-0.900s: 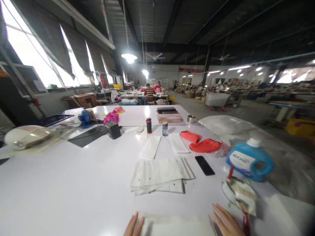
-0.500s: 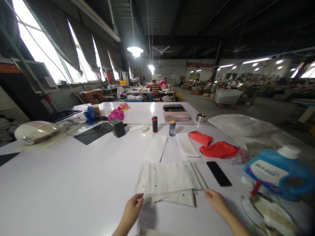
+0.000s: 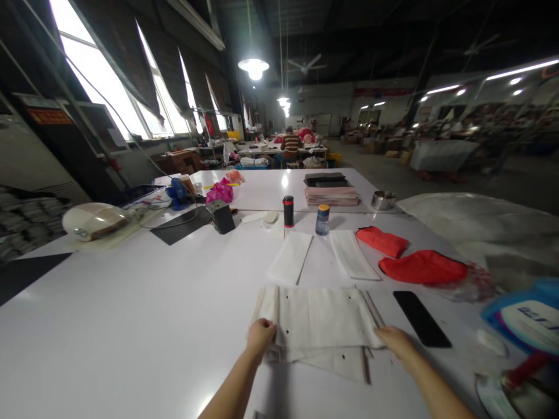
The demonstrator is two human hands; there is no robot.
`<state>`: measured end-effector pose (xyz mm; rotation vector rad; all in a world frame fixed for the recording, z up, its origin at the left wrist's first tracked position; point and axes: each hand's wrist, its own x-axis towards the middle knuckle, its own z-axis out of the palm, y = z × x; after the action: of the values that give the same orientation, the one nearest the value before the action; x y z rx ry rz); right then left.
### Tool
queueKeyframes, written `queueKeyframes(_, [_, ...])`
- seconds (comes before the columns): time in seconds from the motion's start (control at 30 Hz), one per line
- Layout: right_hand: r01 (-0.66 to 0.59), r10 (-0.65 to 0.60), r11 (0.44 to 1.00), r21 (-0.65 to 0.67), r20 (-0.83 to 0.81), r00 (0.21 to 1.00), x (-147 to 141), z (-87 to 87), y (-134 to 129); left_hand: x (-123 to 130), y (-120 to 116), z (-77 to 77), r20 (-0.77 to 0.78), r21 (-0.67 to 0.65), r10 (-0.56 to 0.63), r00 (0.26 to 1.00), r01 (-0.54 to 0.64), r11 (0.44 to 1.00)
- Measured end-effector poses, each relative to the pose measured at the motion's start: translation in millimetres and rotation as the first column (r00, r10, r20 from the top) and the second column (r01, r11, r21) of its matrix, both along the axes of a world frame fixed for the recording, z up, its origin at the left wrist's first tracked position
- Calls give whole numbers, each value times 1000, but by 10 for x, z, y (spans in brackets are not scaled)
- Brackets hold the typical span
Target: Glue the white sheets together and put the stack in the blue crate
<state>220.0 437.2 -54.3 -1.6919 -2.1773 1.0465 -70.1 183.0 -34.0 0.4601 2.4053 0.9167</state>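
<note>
A white fabric piece (image 3: 325, 320) with small dark dots lies before me on the table. It rests over other white pieces (image 3: 334, 362) whose lower edges stick out. My left hand (image 3: 262, 336) is closed, thumb against fingers, at the left edge of the top piece, where the fabric is folded up. At the opposite edge, my right hand (image 3: 396, 340) pinches the lower right corner. A black phone (image 3: 421, 319) lies to the right of that hand. Farther back are two white strips (image 3: 290, 256) side by side.
Red cloth pouches (image 3: 421, 267), a blue jug (image 3: 526, 317) and a plastic sheet (image 3: 484, 224) are on the right. A dark bottle (image 3: 289, 212) and a yellow-capped jar (image 3: 322, 220) stand behind the strips. Farther left are a black box (image 3: 220, 217) and a sewing-machine-like cream casing (image 3: 94, 220).
My left hand has moved up onto the fabric's left edge and taken hold of it, folding it up. My right hand has closed on the right corner. The view has swung left.
</note>
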Motion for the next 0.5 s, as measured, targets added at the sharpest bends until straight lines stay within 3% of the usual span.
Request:
queueKeyframes(0.1, [13, -18, 999, -42, -125, 992, 48, 341, -56, 46, -41, 188, 82, 89, -15, 996, 8, 996])
queueKeyframes(0.23, [-12, 1, 999, -34, -298, 955, 374, 939, -287, 168, -362, 674, 159, 267, -90, 983, 45, 963])
queueKeyframes(0.37, [-4, -4, 1000, -22, -379, 925, 1063, 1353, -864, 481, -1082, 1180, 277, 457, -166, 946, 22, 889])
queueKeyframes(0.43, [9, -7, 1000, 4, -361, 932, 1484, 1393, -1289, 708, -1563, 1269, 317, 437, -173, 933, 18, 899])
queueKeyframes(0.5, [8, -9, 1000, -5, -242, 970, 1880, 1329, -1745, 930, -2040, 1199, 287, 375, -148, 946, 32, 927])
